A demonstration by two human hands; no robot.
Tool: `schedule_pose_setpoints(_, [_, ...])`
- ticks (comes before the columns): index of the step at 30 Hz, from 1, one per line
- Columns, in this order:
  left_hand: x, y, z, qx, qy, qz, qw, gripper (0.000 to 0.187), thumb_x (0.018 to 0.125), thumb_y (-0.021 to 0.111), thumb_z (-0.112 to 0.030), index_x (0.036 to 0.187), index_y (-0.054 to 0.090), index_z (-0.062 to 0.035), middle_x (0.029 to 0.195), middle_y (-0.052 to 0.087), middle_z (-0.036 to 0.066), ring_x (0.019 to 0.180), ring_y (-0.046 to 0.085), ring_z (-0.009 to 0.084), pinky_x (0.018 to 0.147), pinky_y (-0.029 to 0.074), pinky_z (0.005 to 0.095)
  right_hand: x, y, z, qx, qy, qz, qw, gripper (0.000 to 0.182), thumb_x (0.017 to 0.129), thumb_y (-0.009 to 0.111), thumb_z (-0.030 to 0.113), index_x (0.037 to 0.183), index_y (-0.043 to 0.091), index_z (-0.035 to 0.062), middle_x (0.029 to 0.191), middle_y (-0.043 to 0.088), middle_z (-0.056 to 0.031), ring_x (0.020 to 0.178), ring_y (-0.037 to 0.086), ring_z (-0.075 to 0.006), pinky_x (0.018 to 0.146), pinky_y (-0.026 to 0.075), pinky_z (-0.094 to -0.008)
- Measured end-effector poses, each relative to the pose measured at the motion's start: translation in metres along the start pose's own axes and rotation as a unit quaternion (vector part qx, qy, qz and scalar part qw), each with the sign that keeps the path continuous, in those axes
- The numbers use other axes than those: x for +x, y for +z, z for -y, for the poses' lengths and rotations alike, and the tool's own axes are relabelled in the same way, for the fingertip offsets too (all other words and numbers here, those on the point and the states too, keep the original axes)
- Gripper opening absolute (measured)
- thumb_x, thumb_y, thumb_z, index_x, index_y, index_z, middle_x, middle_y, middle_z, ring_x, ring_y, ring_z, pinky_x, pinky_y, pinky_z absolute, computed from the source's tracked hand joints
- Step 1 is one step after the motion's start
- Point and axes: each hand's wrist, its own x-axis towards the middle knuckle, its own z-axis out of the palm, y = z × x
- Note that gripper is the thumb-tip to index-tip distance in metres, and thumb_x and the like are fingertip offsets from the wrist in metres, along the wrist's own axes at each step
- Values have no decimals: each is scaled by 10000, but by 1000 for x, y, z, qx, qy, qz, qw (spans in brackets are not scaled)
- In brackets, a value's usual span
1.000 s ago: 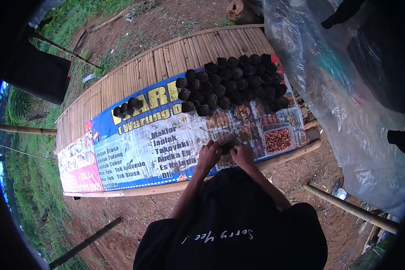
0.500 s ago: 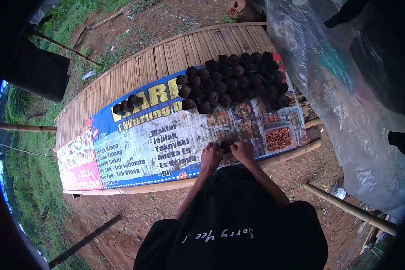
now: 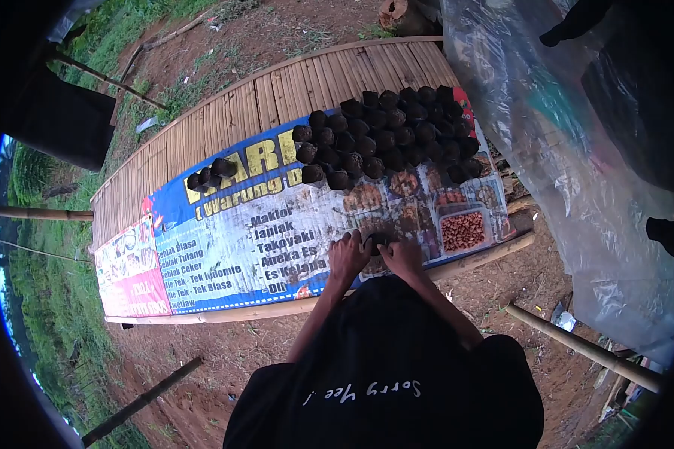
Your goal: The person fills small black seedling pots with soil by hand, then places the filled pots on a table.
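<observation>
"Takoyaki" on banner (image 3: pixel 225 247) (menu list)

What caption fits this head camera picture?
Two hands hold a small black pot on a banner-covered bamboo table.

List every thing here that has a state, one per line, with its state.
left hand: on the dark bag, gripping it.
right hand: on the same bag.
small dark bag: between both hands, on the banner.
dark bags: upright, packed together.
banner: spread flat over bamboo table.
</observation>
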Motion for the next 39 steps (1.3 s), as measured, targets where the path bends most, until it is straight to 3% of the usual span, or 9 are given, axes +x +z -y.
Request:
schedule_pose_setpoints(4, [10, 4, 9, 5, 60, 53, 997, 234, 848, 579, -279, 924, 570, -58, 793, 631, 176, 710, 635, 366, 743, 453, 514, -2, 6, -3, 22, -11, 8, 1000, 357, 834, 596, 395, 727, 685, 65, 677, 638, -178, 678, 642, -374, 641, 511, -479])
schedule_pose_setpoints(11, [12, 5, 8, 7, 95, 36, 995, 187, 809, 585, -216, 897, 577, -51, 775, 627, 176, 710, 635, 369, 770, 464, 510, 2, 8, -7, 24, -41, -50, 998, 271, 807, 614, 301, 714, 674, 54, 629, 615, -186, 659, 624, -391, 627, 505, -471])
schedule_pose_setpoints(13, [7, -5, 3, -20, 106, 6, 994, 154, 804, 578, -182, 814, 578, -28, 751, 626, 185, 668, 618, 390, 633, 487, 496, 2, -3, -3, 17, -75, -92, 993, 244, 789, 627, 270, 695, 660, 47, 605, 602, -182, 611, 599, -400, 614, 492, -479])
schedule_pose_setpoints(14, [6, -2, 5, -20, 106, 5, 994, 154, 804, 578, -182, 814, 578, -28, 751, 626, 185, 668, 618, 390, 633, 487, 496, 4, -1, -4, 17, -76, -92, 993, 244, 789, 627, 270, 695, 660, 47, 605, 602, -182, 611, 599, -400, 614, 492, -479])
schedule_pose_setpoints(22, [-4, 7, 5, -84, 27, -4, 996, 180, 778, 601, -200, 787, 571, -23, 774, 633, 189, 705, 623, 395, 643, 485, 491, 15, 2, -12, 53, -64, -39, 996, 249, 783, 636, 278, 713, 654, 39, 685, 616, -218, 701, 590, -404, 654, 481, -489])
schedule_pose_setpoints(32, [-9, 7, 3, -110, -48, 10, 993, 207, 774, 586, -209, 800, 596, -5, 785, 637, 231, 732, 625, 416, 662, 492, 504, 31, 3, -14, 53, -65, -5, 996, 216, 777, 635, 268, 718, 660, 62, 638, 611, -192, 696, 586, -394, 671, 478, -483])
schedule_pose_setpoints(34, [-12, 6, 2, -117, -51, -6, 992, 214, 778, 585, -215, 802, 596, -2, 779, 637, 235, 736, 626, 418, 662, 492, 506, 30, -1, -11, 35, -129, -45, 990, 220, 784, 636, 270, 715, 657, 62, 607, 601, -183, 675, 591, -391, 682, 474, -469])
schedule_pose_setpoints(36, [-14, 10, 3, -136, -91, -1, 987, 220, 790, 582, -219, 807, 596, 0, 775, 633, 244, 741, 627, 419, 660, 489, 509, 37, 8, -17, 31, -134, -39, 990, 224, 785, 637, 269, 702, 653, 62, 600, 600, -174, 664, 591, -391, 688, 471, -464])
schedule_pose_setpoints(39, [-16, 20, 14, -146, -72, -6, 987, 221, 799, 591, -224, 807, 582, -3, 772, 629, 249, 735, 626, 423, 658, 490, 512, 38, 15, -19, 39, -142, -36, 988, 257, 796, 640, 290, 678, 646, 62, 591, 601, -160, 636, 592, -386, 687, 471, -460])
